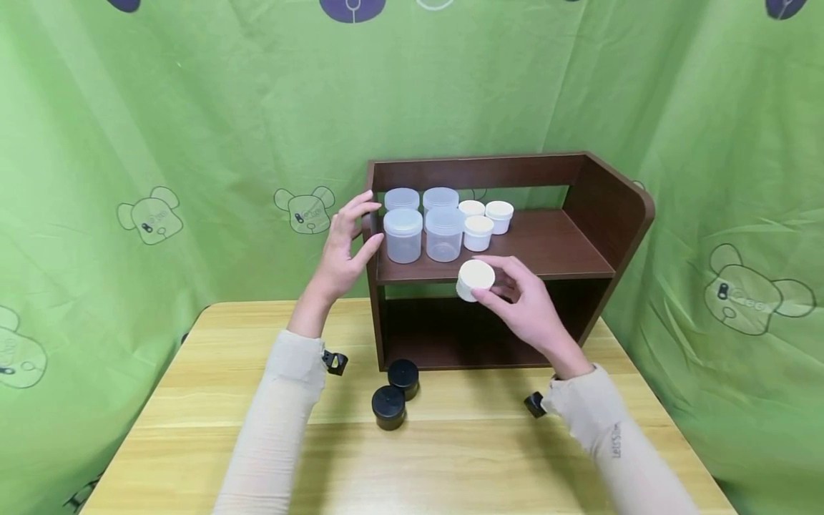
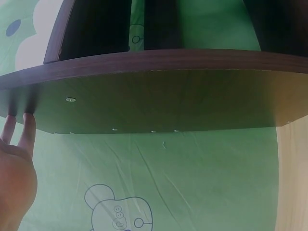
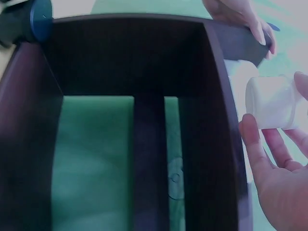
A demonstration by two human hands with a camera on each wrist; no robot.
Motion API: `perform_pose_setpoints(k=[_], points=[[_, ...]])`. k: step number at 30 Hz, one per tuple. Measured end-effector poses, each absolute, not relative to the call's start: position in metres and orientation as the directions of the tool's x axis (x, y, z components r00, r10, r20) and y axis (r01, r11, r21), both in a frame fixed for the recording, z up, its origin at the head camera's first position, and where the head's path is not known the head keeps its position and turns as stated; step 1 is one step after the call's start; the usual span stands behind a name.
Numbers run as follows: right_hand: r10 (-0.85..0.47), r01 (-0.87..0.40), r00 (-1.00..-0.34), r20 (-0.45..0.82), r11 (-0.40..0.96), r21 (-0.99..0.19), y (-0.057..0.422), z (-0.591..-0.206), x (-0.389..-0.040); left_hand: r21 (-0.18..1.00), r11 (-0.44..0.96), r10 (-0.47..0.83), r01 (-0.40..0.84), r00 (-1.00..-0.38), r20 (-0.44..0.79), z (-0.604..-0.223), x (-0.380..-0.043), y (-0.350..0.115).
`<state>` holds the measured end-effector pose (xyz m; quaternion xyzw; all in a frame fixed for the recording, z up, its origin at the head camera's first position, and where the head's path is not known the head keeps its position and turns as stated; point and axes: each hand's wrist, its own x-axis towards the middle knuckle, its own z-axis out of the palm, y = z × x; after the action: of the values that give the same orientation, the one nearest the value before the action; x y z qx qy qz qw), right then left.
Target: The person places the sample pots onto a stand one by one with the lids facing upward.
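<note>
My right hand (image 1: 529, 309) pinches a small white lidded jar (image 1: 475, 280) between thumb and fingers. The jar is held in front of the upper shelf's front edge; the right wrist view shows this white jar (image 3: 272, 103) too. Beside the left side panel of the brown wooden shelf (image 1: 496, 275) is my left hand (image 1: 342, 250), thumb and fingers spread and holding nothing. In the left wrist view, the fingertips of the left hand (image 2: 18, 178) meet or nearly meet that panel. Several frosted clear jars (image 1: 444, 236) stand in two rows at the upper shelf's left, with 3 white jars (image 1: 478, 234) to their right.
Two black lidded jars (image 1: 389, 406) stand close together on the wooden table (image 1: 463, 465), in front of the shelf's lower left corner. Dark side panels bound the lower compartment (image 1: 450, 332). A green patterned curtain (image 1: 212, 143) hangs behind and on both sides.
</note>
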<state>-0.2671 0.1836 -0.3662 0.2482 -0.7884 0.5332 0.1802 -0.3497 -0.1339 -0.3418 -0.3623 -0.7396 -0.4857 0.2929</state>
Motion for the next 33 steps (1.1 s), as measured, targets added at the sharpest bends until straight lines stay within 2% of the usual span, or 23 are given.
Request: perform_pose_setpoints(k=[13,20,33], points=[[-0.049,-0.558,-0.808,0.586,0.381,-0.737,0.206,-0.338,-0.284,0.480,0.323,0.262,0.816,-0.564,0.783,-0.340,-0.347,-0.135],[0.045,-0.484,-0.828,0.559,0.447,-0.753,0.215,-0.331,-0.299,0.486,0.313,0.260,0.816,-0.566,0.782,-0.342,-0.348,-0.135],[0.102,-0.414,-0.837,0.538,0.525,-0.744,0.221,-0.335,-0.329,0.481,0.305,0.263,0.822,-0.558,0.787,-0.342,-0.348,-0.134]])
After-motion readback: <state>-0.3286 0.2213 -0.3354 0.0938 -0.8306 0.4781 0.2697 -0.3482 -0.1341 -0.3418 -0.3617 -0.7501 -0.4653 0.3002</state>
